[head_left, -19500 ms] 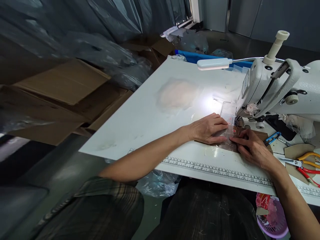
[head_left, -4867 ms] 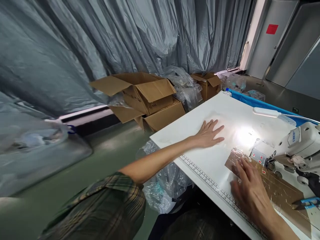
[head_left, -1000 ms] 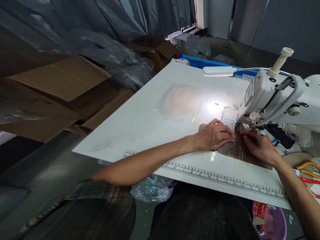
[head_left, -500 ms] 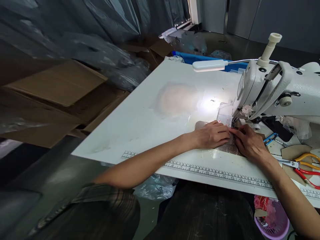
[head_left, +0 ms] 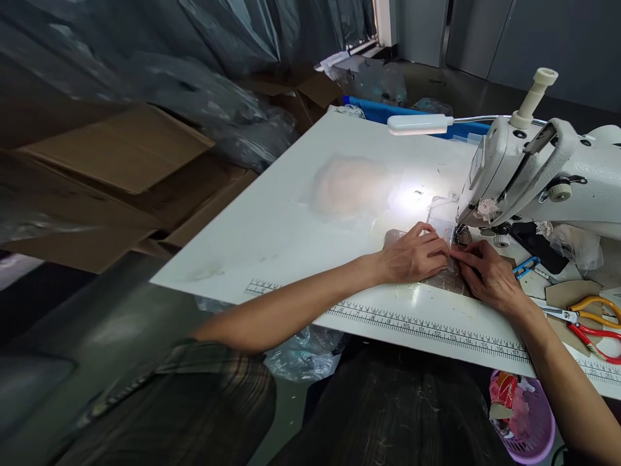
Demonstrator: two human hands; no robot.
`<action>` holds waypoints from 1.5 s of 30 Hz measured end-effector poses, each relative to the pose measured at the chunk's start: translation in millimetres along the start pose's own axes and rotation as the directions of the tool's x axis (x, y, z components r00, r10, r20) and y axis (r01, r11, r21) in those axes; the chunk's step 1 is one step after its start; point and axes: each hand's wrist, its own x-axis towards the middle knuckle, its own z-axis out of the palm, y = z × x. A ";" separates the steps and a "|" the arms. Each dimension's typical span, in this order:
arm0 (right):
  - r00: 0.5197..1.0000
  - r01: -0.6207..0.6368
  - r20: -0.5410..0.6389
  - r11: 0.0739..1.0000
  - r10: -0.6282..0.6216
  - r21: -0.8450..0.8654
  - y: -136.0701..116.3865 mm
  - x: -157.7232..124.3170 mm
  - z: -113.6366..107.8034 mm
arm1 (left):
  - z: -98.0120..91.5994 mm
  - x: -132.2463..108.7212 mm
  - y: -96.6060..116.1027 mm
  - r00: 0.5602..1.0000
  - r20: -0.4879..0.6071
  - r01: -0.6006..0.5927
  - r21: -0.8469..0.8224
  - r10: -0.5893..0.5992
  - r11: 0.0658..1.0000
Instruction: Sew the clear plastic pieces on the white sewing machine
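Observation:
A thin, shiny brownish piece of sheer fabric (head_left: 451,283) lies on the white table under both hands, in front of the sewing machine (head_left: 528,175). My left hand (head_left: 418,254) rests on it with bent fingers, the fingertips gathered at the fabric close to the presser foot (head_left: 460,235). From the other side, my right hand (head_left: 490,273) pinches the fabric between thumb and forefinger, its fingertips nearly meeting the left ones. The exact grip of the left fingertips is partly hidden. Part of the fabric shows beyond the left hand.
Blue thread snips (head_left: 526,266), yellow-handled scissors (head_left: 565,314) and a red-handled tool (head_left: 594,342) lie at the right. A lamp (head_left: 420,125) lights the white table (head_left: 272,220). Cardboard boxes (head_left: 121,149) stand left; a purple basket (head_left: 541,427) is below.
The view has shifted slightly. My left hand's knuckles have risen and its fingers are more bent, while the right hand keeps its pinch near the presser foot.

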 end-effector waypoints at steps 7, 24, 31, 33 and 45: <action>1.000 -0.021 -0.005 0.997 0.021 -0.072 -5.7 0.8 0.1 | -1.5 -1.3 -2.9 0.997 0.077 -0.012 0.002 0.012 1.000; 0.999 0.006 -0.036 0.992 -0.002 0.124 -4.1 -2.3 -8.1 | -3.9 -1.9 1.4 0.999 0.027 0.036 -0.011 -0.036 0.999; 1.000 0.015 -0.026 0.997 -0.014 0.073 -4.4 -2.4 -6.6 | -4.0 -3.1 1.2 0.996 0.070 0.059 -0.028 -0.057 0.998; 0.999 0.006 -0.032 0.993 -0.002 0.118 -6.5 -3.0 -8.5 | -4.0 -3.2 0.5 0.996 0.069 0.060 -0.037 -0.057 0.998; 0.993 0.119 -0.013 0.993 -0.119 -0.011 -18.5 -4.9 -5.6 | -12.8 -1.8 -3.1 0.986 0.149 0.103 -0.175 -0.077 0.979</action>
